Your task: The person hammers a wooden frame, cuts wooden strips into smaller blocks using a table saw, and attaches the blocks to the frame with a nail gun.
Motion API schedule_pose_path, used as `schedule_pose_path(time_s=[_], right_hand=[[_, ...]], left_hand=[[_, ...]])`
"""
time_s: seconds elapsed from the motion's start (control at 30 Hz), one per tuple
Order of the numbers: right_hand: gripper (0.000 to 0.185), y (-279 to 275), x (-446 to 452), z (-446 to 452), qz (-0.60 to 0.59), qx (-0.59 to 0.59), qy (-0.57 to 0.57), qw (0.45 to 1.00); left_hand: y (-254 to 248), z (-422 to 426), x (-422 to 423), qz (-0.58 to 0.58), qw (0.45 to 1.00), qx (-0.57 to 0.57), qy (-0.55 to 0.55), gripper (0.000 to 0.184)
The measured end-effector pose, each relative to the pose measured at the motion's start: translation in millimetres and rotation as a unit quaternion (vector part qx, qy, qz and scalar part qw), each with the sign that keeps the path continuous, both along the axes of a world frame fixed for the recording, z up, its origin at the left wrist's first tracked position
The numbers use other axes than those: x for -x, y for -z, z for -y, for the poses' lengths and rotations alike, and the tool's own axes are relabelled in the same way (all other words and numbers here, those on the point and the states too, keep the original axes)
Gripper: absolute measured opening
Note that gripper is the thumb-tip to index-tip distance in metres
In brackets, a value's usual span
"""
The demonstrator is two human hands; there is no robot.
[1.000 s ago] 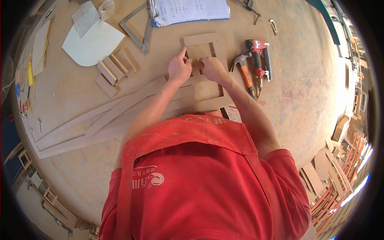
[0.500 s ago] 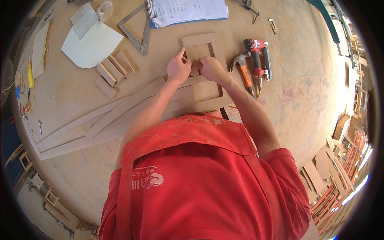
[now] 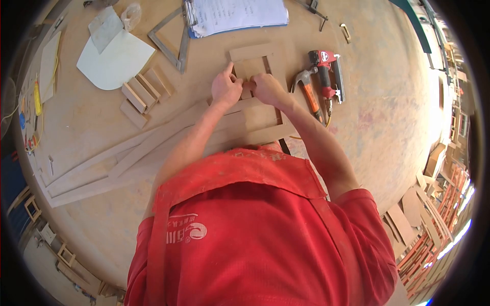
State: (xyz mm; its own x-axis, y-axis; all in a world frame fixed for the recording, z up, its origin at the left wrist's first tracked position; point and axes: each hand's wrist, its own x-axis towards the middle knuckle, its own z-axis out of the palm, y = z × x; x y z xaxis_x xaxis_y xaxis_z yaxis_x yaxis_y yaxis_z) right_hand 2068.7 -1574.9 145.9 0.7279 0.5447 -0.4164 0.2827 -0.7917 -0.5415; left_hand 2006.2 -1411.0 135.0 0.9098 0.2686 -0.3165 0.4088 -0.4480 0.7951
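My left hand [image 3: 226, 88] and my right hand [image 3: 269, 91] meet over a small rectangular wooden frame [image 3: 251, 52] on the workbench. The left index finger stretches along the frame's left side, while the other left fingers are curled in. The right fingers are bent together close to the left fingertips. Whatever lies between the fingers is hidden. A short wooden piece [image 3: 246, 94] shows just below them. Nearer my body, a long tapering assembly of flat wooden strips [image 3: 145, 148] runs off to the left under my left forearm.
Right of the frame lie a claw hammer [image 3: 310, 97] and a red nail gun [image 3: 324, 76] with a hose. A clipboard with papers [image 3: 237, 15], a metal frame [image 3: 167, 48], several wooden blocks [image 3: 140, 93] and a pale panel [image 3: 115, 64] are on the bench [image 3: 377, 102].
The view has shifted slightly, so the bench items sit a little further left. Both hands keep nearly the same pose over the frame.
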Motion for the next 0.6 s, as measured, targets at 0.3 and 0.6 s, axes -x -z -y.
schedule_pose_path(time_s=[0.3, 0.6], right_hand=[[0.021, -58, -24, 135, 0.129, -0.077, 0.219, 0.964], [0.058, -30, -48, 212, 0.090, -0.036, 0.261, 0.960]], left_hand=[[0, 5, 3, -0.026, 0.997, 0.061, -0.049, 0.067], [-19, 58, -2, -0.008, 0.983, -0.110, -0.149, 0.095]])
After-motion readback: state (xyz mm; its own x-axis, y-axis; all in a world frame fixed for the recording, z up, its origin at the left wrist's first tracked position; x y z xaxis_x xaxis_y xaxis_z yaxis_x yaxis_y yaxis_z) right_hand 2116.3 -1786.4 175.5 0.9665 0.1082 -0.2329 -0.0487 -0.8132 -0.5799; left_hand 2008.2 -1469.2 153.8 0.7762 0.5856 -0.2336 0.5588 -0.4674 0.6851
